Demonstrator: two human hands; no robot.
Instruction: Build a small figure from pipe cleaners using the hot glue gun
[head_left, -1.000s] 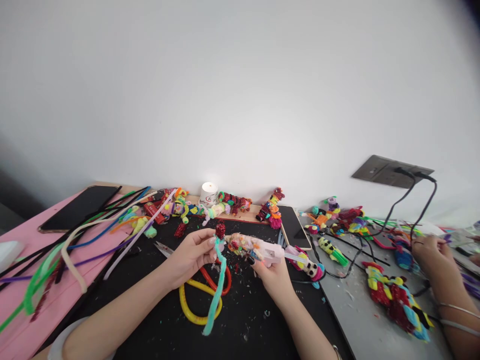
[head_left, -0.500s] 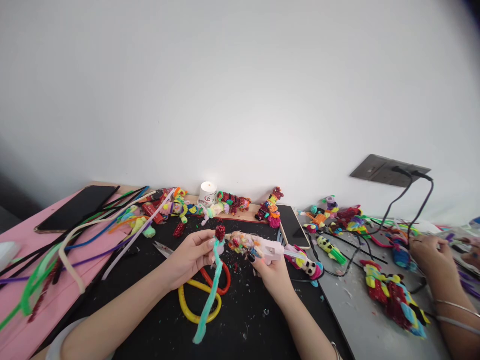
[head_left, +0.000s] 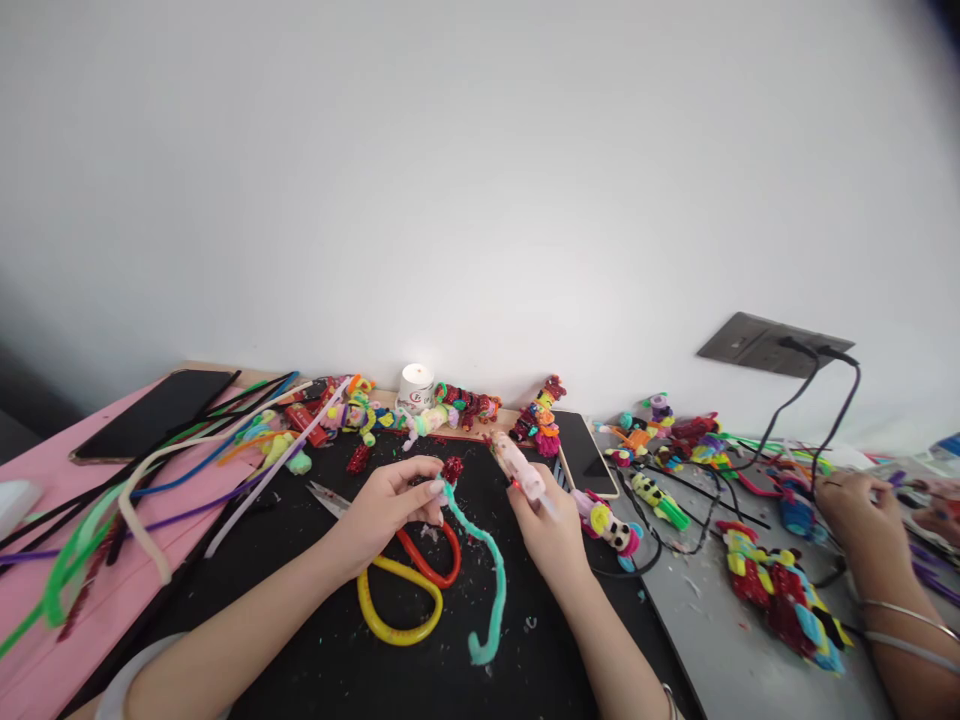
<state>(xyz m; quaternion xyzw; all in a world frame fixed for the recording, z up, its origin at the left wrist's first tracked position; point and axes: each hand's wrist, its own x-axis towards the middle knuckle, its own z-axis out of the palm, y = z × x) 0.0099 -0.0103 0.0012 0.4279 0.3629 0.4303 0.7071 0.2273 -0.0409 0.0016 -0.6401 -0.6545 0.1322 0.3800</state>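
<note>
Between its fingertips my left hand [head_left: 397, 500] pinches a small dark-red glittery pipe-cleaner ball [head_left: 452, 470]. A teal pipe cleaner [head_left: 491, 560] hangs down from it and curls up at its lower end. My right hand [head_left: 551, 530] is wrapped round a pale hot glue gun [head_left: 519, 468], its stained nozzle pointing up and away toward the wall, apart from the ball. Below my left hand lie open scissors [head_left: 397, 610] with one yellow and one red handle loop. A loose dark-red glittery piece [head_left: 358, 459] rests beyond the left hand.
Pipe cleaners [head_left: 142, 500] spread over a pink board [head_left: 112, 610] at left, near a dark phone [head_left: 154, 415]. Pipe-cleaner figures [head_left: 540, 415], a paper cup [head_left: 415, 386] and another phone [head_left: 586, 455] line the back. Cables run from a wall socket [head_left: 772, 345]. At right is another person's hand [head_left: 862, 520].
My right hand has swung the glue gun away from the red ball, nozzle now upward. The teal pipe cleaner's hanging end has swung right and curled.
</note>
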